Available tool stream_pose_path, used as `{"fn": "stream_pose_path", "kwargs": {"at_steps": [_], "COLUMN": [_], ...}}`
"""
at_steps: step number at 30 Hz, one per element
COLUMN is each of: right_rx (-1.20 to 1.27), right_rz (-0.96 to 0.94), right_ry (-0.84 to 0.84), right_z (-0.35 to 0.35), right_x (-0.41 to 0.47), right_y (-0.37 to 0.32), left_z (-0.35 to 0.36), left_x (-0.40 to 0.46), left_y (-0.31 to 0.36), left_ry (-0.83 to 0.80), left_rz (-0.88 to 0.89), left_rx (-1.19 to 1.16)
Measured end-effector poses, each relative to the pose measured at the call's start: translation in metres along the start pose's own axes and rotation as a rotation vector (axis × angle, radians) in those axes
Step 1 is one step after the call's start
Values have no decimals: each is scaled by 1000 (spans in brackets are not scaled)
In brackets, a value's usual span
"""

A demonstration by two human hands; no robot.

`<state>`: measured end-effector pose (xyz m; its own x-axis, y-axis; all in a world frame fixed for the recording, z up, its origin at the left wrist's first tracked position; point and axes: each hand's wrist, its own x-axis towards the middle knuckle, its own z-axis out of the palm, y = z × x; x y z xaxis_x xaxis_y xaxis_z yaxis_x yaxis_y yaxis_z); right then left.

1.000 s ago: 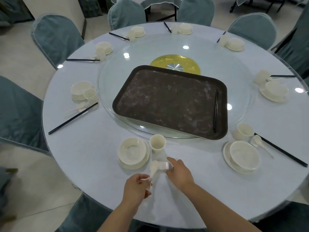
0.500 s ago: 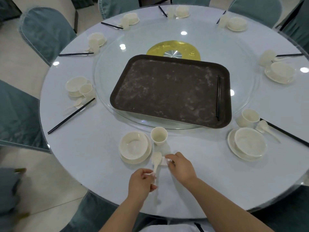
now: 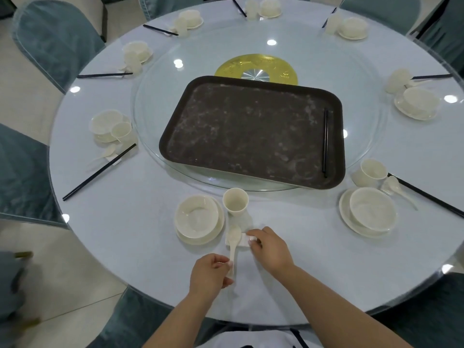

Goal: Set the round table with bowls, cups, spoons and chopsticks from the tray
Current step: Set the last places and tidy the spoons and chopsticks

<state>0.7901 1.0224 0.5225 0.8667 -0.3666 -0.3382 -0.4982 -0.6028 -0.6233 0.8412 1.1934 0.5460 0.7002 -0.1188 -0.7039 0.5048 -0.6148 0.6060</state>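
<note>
At the near place setting, a cream bowl (image 3: 197, 216) on its plate sits left of an upright cup (image 3: 235, 201). My left hand (image 3: 209, 276) pinches the handle end of a white spoon (image 3: 234, 241), whose scoop lies on a small white rest (image 3: 244, 241). My right hand (image 3: 270, 248) pinches the right end of that rest. On the brown tray (image 3: 251, 131) lies one pair of black chopsticks (image 3: 325, 143), along its right side.
The tray sits on a glass turntable (image 3: 155, 79) in the middle of the round table (image 3: 140, 249). Several other settings with bowls, cups, spoons and chopsticks ring the table, the closest at right (image 3: 371, 210). Teal chairs (image 3: 52, 33) surround it.
The spoon and rest have come down from just above the table to lie on it beside the bowl. Both hands have kept their hold. The camera moved closer.
</note>
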Motion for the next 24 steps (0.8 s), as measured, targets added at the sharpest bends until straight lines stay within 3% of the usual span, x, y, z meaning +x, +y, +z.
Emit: {"fn": "stream_pose_path", "kwargs": {"at_steps": [13,24], "right_rx": [15,112], "right_rz": [0,26], "right_ry": [-8,76], "right_z": [-1,-4], "right_x": [1,-6], "right_y": [1,10], "left_z": [-1,-9], "left_x": [-1,-2], "left_y": [0,-1], "left_ry": [3,106], "left_rz": [-3,76], "left_rx": [-9,43]}}
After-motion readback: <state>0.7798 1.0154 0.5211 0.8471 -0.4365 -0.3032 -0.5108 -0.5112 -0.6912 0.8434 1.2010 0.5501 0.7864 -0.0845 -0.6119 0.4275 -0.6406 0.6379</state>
